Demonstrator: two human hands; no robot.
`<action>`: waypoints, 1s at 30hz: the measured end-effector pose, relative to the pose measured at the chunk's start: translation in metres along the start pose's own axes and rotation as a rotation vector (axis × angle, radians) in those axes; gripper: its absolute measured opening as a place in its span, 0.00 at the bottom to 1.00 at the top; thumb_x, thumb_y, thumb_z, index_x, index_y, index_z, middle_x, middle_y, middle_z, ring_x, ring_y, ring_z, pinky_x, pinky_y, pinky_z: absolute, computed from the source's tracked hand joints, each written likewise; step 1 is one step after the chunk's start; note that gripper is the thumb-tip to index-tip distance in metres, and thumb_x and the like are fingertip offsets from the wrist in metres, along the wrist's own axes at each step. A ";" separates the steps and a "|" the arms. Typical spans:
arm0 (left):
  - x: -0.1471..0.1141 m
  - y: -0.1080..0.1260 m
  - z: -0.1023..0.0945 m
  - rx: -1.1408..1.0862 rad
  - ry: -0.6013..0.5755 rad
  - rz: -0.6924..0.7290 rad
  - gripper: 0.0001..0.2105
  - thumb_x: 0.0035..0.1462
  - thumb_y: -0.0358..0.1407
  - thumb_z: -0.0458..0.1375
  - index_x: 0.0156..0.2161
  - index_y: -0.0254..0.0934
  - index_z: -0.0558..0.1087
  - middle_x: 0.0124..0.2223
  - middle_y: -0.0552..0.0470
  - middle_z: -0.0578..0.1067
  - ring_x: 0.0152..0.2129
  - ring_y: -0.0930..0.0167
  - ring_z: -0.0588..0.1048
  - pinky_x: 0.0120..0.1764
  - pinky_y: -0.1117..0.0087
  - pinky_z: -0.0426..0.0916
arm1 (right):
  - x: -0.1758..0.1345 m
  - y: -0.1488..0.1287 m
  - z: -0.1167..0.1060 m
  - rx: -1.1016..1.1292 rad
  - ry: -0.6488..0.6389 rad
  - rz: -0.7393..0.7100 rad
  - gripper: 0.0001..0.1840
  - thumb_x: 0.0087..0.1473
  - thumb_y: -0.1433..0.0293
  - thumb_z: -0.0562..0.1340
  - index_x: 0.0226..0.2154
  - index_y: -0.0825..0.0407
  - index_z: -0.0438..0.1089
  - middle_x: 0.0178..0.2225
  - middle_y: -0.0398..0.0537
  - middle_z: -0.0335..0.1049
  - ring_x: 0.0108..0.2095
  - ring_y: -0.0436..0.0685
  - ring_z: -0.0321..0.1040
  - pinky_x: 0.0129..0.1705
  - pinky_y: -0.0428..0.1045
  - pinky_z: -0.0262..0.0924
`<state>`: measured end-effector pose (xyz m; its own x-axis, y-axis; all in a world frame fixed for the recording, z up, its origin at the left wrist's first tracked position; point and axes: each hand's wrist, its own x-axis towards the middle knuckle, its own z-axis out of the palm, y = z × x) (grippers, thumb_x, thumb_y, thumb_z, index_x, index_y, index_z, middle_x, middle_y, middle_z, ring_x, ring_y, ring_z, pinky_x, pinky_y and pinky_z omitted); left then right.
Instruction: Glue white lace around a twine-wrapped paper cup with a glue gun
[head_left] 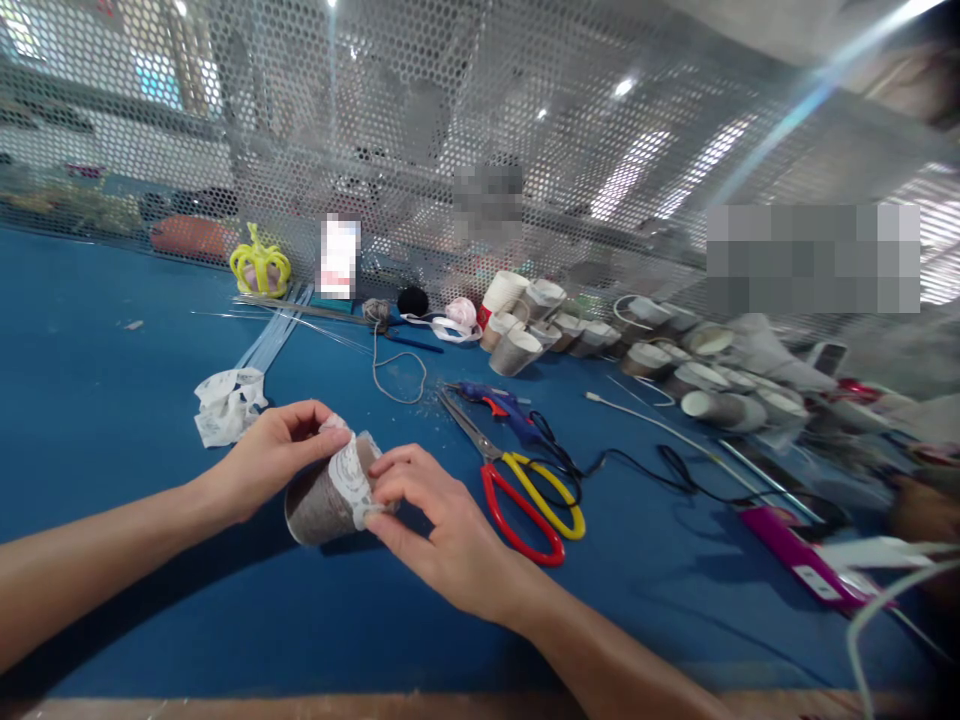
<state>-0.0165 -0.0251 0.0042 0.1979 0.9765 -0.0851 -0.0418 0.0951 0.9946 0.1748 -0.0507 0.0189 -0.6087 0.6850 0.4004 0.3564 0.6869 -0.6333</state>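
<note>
A paper cup wrapped in grey-brown yarn [315,508] lies tilted just above or on the blue table, its mouth towards the right. A strip of white lace [347,478] runs around the cup near its rim. My left hand [279,452] pinches the lace at the rim's upper side, thumb against fingers. On the opposite side my right hand [442,525] closes its thumb and fingers on the lace and rim. Left of the cup lies a loose bundle of white lace [225,408].
Scissors with red and yellow handles [490,450] lie right of my hands, beside a blue glue gun [495,398] with a black cord. Behind stand several yarn-wrapped cups [517,352], yarn balls [412,301] and a yellow crown-shaped piece [260,270]. A purple box [799,560] sits at right.
</note>
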 end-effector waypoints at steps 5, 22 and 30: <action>0.002 -0.001 -0.001 -0.009 -0.011 -0.004 0.12 0.45 0.41 0.62 0.25 0.34 0.67 0.24 0.59 0.67 0.22 0.78 0.63 0.27 0.77 0.59 | 0.000 -0.001 0.000 0.008 -0.011 -0.019 0.05 0.51 0.74 0.59 0.26 0.51 0.62 0.29 0.47 0.67 0.43 0.54 0.62 0.45 0.52 0.59; -0.003 0.003 -0.004 -0.023 -0.221 -0.147 0.21 0.52 0.51 0.52 0.43 0.37 0.67 0.37 0.50 0.73 0.35 0.67 0.71 0.35 0.68 0.65 | 0.001 0.005 -0.004 0.210 0.083 0.168 0.02 0.51 0.72 0.58 0.28 0.52 0.63 0.35 0.48 0.63 0.38 0.52 0.63 0.42 0.49 0.60; -0.006 0.004 -0.002 0.071 -0.329 -0.144 0.24 0.45 0.44 0.60 0.47 0.37 0.62 0.36 0.50 0.73 0.28 0.69 0.71 0.30 0.71 0.66 | 0.003 0.009 -0.003 0.237 0.093 0.239 0.04 0.50 0.70 0.59 0.27 0.52 0.63 0.35 0.47 0.64 0.37 0.52 0.63 0.42 0.49 0.58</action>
<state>-0.0194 -0.0307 0.0086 0.5017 0.8386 -0.2123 0.0754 0.2021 0.9765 0.1785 -0.0419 0.0169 -0.4567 0.8463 0.2741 0.2998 0.4365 -0.8483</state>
